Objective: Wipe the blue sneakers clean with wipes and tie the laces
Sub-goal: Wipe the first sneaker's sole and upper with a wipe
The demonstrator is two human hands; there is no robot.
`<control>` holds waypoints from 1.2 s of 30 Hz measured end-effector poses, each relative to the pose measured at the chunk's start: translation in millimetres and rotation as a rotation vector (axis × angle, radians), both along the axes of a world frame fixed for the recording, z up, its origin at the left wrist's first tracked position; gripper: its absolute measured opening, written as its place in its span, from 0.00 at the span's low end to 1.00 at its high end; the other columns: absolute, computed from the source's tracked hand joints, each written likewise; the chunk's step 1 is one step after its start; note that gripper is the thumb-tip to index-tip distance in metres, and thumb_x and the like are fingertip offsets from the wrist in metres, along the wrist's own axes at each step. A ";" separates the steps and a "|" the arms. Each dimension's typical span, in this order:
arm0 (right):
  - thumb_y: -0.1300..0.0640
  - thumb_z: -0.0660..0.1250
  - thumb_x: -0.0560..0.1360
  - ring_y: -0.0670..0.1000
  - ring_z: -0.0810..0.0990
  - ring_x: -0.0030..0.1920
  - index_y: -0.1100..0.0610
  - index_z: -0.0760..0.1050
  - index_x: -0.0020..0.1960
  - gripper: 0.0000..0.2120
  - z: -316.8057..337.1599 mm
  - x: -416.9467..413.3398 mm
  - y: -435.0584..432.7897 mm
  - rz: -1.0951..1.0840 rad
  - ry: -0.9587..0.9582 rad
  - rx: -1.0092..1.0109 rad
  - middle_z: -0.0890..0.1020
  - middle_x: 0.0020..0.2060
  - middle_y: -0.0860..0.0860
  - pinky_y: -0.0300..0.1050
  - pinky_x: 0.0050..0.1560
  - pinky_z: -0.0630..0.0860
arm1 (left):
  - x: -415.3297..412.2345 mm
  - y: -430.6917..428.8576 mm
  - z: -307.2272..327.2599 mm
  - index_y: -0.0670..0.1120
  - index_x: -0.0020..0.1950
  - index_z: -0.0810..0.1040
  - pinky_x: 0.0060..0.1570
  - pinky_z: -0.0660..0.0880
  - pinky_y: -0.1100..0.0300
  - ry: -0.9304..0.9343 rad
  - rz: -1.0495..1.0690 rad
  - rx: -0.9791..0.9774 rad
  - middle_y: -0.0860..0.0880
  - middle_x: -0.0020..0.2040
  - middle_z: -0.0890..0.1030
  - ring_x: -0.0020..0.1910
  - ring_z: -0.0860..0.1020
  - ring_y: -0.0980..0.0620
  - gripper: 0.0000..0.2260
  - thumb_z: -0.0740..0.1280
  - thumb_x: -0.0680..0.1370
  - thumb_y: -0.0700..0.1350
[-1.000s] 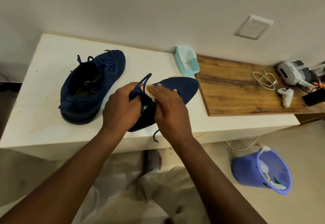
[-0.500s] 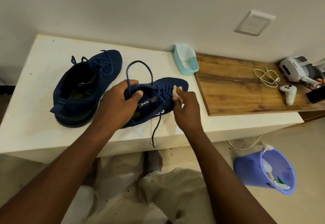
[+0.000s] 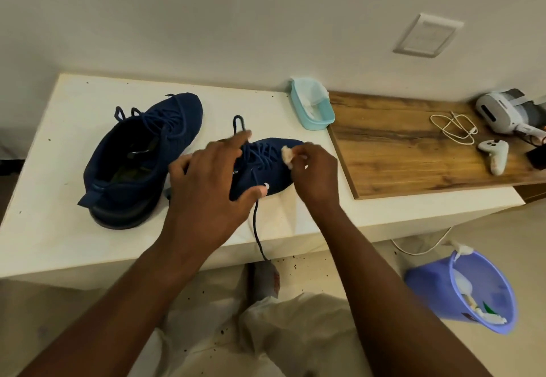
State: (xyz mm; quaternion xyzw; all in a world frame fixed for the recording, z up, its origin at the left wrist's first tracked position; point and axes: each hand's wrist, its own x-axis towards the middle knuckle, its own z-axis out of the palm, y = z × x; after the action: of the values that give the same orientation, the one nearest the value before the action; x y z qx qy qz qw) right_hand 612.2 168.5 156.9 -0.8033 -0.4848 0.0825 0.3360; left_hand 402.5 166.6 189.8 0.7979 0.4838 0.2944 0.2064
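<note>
Two sneakers point(image 3: 141, 158) point(image 3: 267, 166), two hands point(image 3: 206, 181) point(image 3: 314, 172) — one wipe point(image 3: 288, 154), one tub point(image 3: 318, 119), one bucket point(image 3: 428, 297), one controller point(image 3: 495, 156).

- A single head-worn view looks forward and steeply down from above the near edge of the white table point(image 3: 59, 146). It faces the wall point(image 3: 206, 7) behind the table.
- The camera sits close. Both forearms enter from the bottom edge, and the left hand point(image 3: 206, 187) and the right hand point(image 3: 314, 172), which pinches a wipe point(image 3: 287, 153), fall at mid-frame over a sneaker point(image 3: 266, 166).
- The wide angle also takes in the person's trousers point(image 3: 295, 332) straight below, the blue bin point(image 3: 428, 294) on the floor at lower right and the wooden board point(image 3: 399, 146) at the right.
- Straight edges bow near the borders.
</note>
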 end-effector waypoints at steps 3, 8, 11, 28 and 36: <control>0.64 0.67 0.76 0.52 0.81 0.51 0.57 0.81 0.57 0.11 8.2 9.4 28.3 -0.068 -0.016 -0.064 0.83 0.51 0.52 0.42 0.48 0.76 | -1.1 2.8 -12.5 0.57 0.71 0.74 0.66 0.60 0.48 0.081 -0.005 0.090 0.54 0.62 0.77 0.62 0.75 0.50 0.24 0.73 0.75 0.56; 0.64 0.64 0.78 0.54 0.80 0.50 0.55 0.85 0.56 0.13 9.2 -13.5 37.2 0.447 -0.257 -0.184 0.84 0.50 0.54 0.44 0.48 0.73 | 0.4 8.0 -20.3 0.52 0.68 0.79 0.65 0.58 0.51 0.045 0.042 0.069 0.51 0.61 0.79 0.63 0.74 0.48 0.21 0.74 0.76 0.53; 0.64 0.65 0.77 0.54 0.79 0.54 0.54 0.83 0.59 0.14 6.1 16.8 45.0 0.211 -0.229 -0.247 0.81 0.54 0.53 0.47 0.53 0.75 | 0.1 7.6 -21.2 0.50 0.67 0.80 0.66 0.57 0.51 0.053 0.041 0.084 0.51 0.60 0.80 0.63 0.72 0.51 0.20 0.74 0.76 0.52; 0.63 0.68 0.78 0.45 0.79 0.48 0.55 0.82 0.57 0.10 6.5 -67.2 -40.4 0.295 0.003 0.137 0.80 0.48 0.49 0.34 0.48 0.75 | -2.3 7.2 -9.7 0.52 0.61 0.82 0.73 0.51 0.50 0.070 0.043 -0.027 0.53 0.51 0.84 0.57 0.79 0.52 0.10 0.66 0.82 0.47; 0.61 0.69 0.78 0.46 0.83 0.51 0.55 0.84 0.53 0.07 2.4 -62.8 -31.6 0.054 0.344 0.088 0.85 0.49 0.49 0.44 0.55 0.80 | -0.2 8.6 -9.0 0.52 0.57 0.82 0.72 0.49 0.52 0.086 0.043 -0.045 0.53 0.49 0.82 0.54 0.79 0.52 0.08 0.65 0.82 0.47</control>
State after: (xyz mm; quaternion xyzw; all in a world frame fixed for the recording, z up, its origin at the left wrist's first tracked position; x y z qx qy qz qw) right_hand 549.3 136.9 159.3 -0.7485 -0.4446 0.2064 0.4466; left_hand 402.3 175.1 180.8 0.7945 0.5156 0.2532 0.1971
